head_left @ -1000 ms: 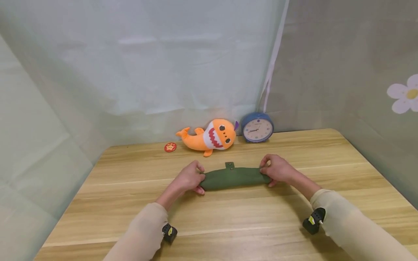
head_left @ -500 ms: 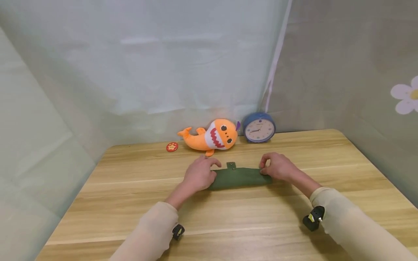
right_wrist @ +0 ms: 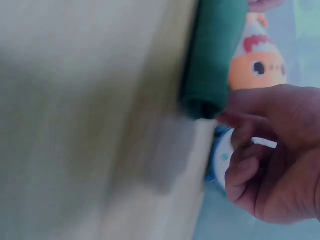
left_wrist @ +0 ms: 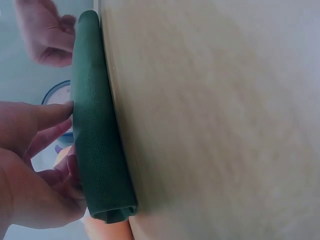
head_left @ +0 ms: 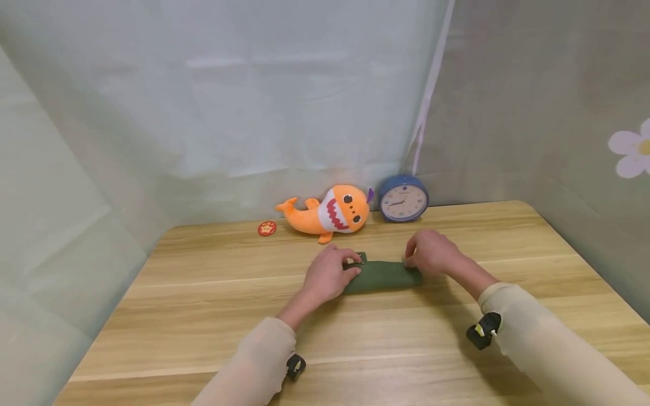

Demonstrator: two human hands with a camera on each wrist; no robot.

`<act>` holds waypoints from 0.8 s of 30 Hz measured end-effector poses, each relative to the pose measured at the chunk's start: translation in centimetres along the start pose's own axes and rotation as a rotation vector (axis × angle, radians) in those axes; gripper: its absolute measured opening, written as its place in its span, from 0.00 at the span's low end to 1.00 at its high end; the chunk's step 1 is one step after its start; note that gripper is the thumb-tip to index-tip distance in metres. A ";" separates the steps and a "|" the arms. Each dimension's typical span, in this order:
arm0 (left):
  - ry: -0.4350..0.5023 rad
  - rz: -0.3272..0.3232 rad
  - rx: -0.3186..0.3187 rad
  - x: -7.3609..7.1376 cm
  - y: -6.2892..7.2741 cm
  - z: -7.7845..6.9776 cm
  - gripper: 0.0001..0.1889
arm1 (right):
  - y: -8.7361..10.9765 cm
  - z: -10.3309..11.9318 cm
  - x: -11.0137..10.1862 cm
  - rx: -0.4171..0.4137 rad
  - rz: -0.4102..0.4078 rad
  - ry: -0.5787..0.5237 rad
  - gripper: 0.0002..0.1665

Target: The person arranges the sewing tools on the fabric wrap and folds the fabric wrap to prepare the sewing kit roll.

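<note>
A green rolled-up fabric piece (head_left: 383, 276) lies lengthwise across the wooden table, its open coiled end facing the camera in the right wrist view. From its far edge sticks a small tab (head_left: 362, 256) with a metal snap. My left hand (head_left: 327, 270) covers the roll's left part, thumb on the fabric and index finger at the tab; in the left wrist view its curled fingers pinch along the far edge. My right hand (head_left: 434, 252) pinches the far edge at the right end, thumb and index fingertip against the cloth (right_wrist: 212, 55) in the right wrist view.
Behind the roll, an orange plush shark (head_left: 330, 213) lies by the back edge. To its right stands a blue alarm clock (head_left: 403, 198); to its left is a round red badge (head_left: 267, 228). Pale fabric curtains (head_left: 284, 113) enclose the table (head_left: 213, 321).
My left hand has slid rightward along the roll from its left end to the tab. My right hand stays at the right end, its fingers turned slightly more downward.
</note>
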State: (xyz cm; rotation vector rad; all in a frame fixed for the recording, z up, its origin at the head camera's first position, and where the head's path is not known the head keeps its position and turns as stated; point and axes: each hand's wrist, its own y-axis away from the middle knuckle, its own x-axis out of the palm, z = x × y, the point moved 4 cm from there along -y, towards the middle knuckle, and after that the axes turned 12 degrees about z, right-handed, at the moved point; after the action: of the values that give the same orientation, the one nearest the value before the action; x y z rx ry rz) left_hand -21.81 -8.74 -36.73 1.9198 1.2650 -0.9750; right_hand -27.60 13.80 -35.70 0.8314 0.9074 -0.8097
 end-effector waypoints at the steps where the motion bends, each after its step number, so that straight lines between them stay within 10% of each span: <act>1: 0.001 0.002 -0.003 0.0 -0.1 0.0 0.10 | -0.1 0.4 -0.2 -0.006 -0.006 0.016 0.05; 10: -0.008 0.030 -0.041 -0.1 -0.5 -0.2 0.08 | -3.9 4.2 0.3 -0.162 0.040 -0.097 0.12; 24: 0.010 0.030 -0.055 -0.2 -0.8 -0.2 0.06 | -7.3 5.6 1.8 -0.162 0.213 -0.167 0.12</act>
State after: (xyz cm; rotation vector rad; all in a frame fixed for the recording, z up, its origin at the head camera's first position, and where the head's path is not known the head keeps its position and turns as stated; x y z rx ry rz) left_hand -22.52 -8.40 -36.50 1.8984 1.2525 -0.9077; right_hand -31.36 5.32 -37.08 0.6947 0.7130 -0.6015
